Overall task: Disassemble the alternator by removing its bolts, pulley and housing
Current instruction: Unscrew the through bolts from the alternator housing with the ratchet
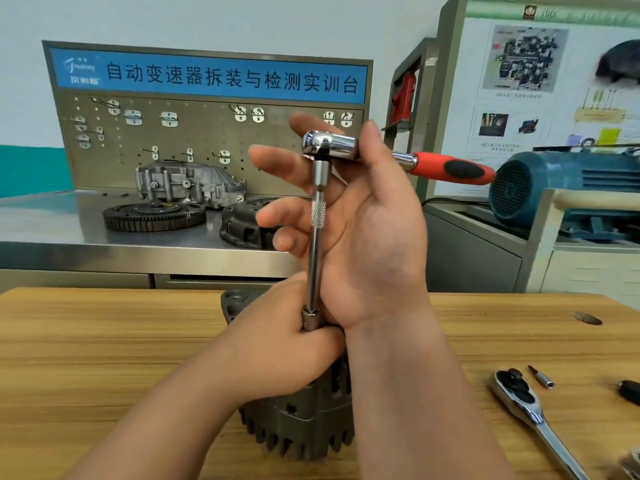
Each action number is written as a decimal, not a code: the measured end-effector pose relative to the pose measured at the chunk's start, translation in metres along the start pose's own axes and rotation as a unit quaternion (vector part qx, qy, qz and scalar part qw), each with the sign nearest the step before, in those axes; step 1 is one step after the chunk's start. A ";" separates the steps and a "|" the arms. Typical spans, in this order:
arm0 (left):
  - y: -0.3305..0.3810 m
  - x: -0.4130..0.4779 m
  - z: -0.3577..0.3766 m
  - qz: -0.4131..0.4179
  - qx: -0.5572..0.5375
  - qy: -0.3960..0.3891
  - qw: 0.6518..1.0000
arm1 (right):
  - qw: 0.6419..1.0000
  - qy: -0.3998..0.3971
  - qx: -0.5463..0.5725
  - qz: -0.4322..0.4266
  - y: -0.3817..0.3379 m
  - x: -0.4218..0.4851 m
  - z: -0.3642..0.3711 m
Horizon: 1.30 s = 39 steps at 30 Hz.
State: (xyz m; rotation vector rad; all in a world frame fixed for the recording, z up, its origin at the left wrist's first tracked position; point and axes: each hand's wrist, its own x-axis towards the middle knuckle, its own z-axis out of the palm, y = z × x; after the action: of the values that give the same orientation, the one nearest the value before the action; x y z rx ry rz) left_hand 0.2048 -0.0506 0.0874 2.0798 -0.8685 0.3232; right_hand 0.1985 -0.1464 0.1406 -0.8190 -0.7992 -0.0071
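- The alternator [304, 420] stands on the wooden bench [104, 341], directly beneath your left hand [277, 351].
- Your left hand is curled round the lower end of the extension bar [317, 244].
- The bar rises upright to the red-handled ratchet [332, 143].
- Your right hand [367, 237] pinches the ratchet neck between thumb and forefinger, with the other fingers spread.
- A second ratchet [526, 400] lies right of that forearm.

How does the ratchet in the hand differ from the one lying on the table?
The red ratchet has a red-and-black grip; the table ratchet is bare chrome. The red ratchet is held up in the right hand with an extension fitted; the table ratchet lies flat on the table. Both have chrome heads.
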 end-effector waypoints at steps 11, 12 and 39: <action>0.005 -0.004 0.008 -0.060 -0.013 0.046 0.997 | 0.910 0.095 -0.280 -0.291 0.008 -0.004 0.017; 0.006 -0.005 0.007 -0.055 -0.014 0.034 0.998 | 0.916 0.091 -0.272 -0.279 0.009 -0.004 0.019; 0.009 -0.007 0.006 -0.059 -0.044 0.023 0.997 | 0.984 0.075 -0.103 -0.122 0.006 -0.003 0.012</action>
State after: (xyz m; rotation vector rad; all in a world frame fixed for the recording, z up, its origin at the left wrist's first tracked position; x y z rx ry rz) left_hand 0.1934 -0.0556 0.0857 2.0246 -0.7162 0.2651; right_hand 0.1905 -0.1351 0.1398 -0.8990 -0.7601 -0.3715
